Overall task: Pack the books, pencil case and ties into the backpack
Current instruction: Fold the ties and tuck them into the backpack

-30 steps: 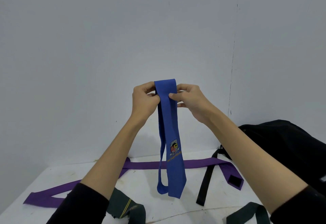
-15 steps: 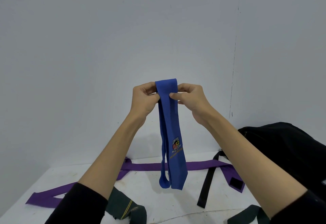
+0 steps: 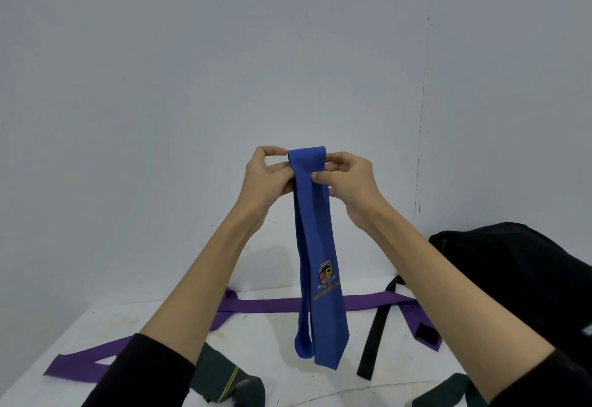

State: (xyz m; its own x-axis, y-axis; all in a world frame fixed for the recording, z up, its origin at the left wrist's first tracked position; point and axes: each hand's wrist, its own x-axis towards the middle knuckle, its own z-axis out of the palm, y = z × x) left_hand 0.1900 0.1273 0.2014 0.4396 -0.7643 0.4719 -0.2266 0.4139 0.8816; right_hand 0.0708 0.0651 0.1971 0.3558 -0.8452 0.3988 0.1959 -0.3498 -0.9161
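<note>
A blue tie point(image 3: 315, 246) with a crest hangs folded in front of me, above the table. My left hand point(image 3: 267, 179) pinches its folded top from the left, and my right hand point(image 3: 350, 182) pinches it from the right. A purple tie point(image 3: 266, 305) lies stretched across the white table point(image 3: 272, 352). A dark green tie point(image 3: 224, 381) lies near the front edge under my left forearm. The black backpack point(image 3: 512, 278) sits at the right, partly hidden by my right arm. No books or pencil case are in view.
A black strap point(image 3: 376, 336) runs from the backpack across the table. Another dark green strip point(image 3: 448, 395) lies at the front right. A grey wall stands close behind the table.
The hanging ends of the blue tie have risen a little above the table as both hands adjusted the fold at the top. The view shifted slightly.
</note>
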